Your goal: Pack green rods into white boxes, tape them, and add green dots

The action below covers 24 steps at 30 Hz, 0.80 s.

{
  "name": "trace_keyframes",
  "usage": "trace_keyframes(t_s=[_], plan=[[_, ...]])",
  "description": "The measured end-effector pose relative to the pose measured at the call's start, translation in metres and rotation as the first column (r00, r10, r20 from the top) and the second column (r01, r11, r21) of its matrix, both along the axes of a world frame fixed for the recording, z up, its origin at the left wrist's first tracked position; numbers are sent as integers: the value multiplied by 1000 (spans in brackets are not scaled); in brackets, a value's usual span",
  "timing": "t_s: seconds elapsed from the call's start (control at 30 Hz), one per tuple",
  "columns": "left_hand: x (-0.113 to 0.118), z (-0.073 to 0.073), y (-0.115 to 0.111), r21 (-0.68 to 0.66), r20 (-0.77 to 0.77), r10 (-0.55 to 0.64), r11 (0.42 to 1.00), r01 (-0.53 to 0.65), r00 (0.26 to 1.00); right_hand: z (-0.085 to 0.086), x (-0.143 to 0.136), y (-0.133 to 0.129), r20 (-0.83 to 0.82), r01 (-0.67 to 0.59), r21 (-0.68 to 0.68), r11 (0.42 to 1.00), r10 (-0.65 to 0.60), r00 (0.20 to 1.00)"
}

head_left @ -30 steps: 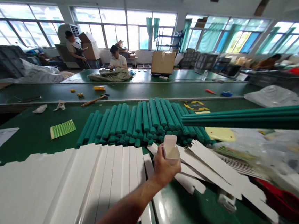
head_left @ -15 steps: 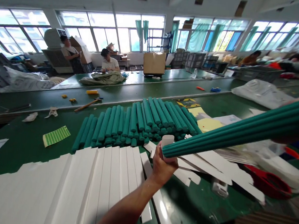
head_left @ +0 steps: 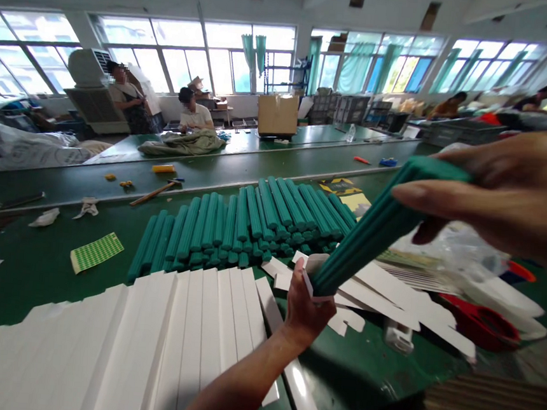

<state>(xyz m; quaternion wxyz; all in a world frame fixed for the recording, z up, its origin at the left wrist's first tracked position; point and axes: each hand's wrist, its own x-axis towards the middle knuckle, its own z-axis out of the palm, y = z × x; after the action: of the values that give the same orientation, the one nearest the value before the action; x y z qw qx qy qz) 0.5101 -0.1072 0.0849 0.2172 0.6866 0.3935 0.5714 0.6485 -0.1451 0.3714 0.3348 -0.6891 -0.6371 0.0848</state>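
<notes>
My left hand (head_left: 308,307) is wrapped round the open end of a white box (head_left: 317,264). The lower end of a fluted green bundle (head_left: 366,235) sits in that opening. At the bundle's upper end, my right hand (head_left: 499,193) grips it between thumb and fingers. The bundle slants up to the right. Behind my left hand lies a pile of similar green rods (head_left: 253,219). Flat white cartons (head_left: 137,340) cover the table to the left of my left forearm.
Loose white strips (head_left: 390,295), a red tape ring (head_left: 487,326) and clear plastic (head_left: 471,248) lie at the right. A hammer (head_left: 157,191) and a green-dotted sheet (head_left: 97,252) lie at the left. Several people are farther back.
The green bundle now stands steeper, with its lower end inside the box opening. My right hand has come into fuller view, closer in at the bundle's top. The view has shifted slightly.
</notes>
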Motion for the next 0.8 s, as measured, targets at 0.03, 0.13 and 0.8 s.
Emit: trace_keyframes(t_s=[0.03, 0.13, 0.8], plan=[[2, -3, 1, 40, -15, 28, 999, -28, 999, -3, -10, 6, 96, -58, -69, 996, 65, 993], [1, -8, 4, 65, -45, 77, 995, -74, 996, -42, -37, 20, 361, -137, -139, 981, 179, 915], [-11, -41, 20, 425, -77, 52, 905, -15, 996, -257, -59, 27, -925, -119, 105, 987, 141, 353]])
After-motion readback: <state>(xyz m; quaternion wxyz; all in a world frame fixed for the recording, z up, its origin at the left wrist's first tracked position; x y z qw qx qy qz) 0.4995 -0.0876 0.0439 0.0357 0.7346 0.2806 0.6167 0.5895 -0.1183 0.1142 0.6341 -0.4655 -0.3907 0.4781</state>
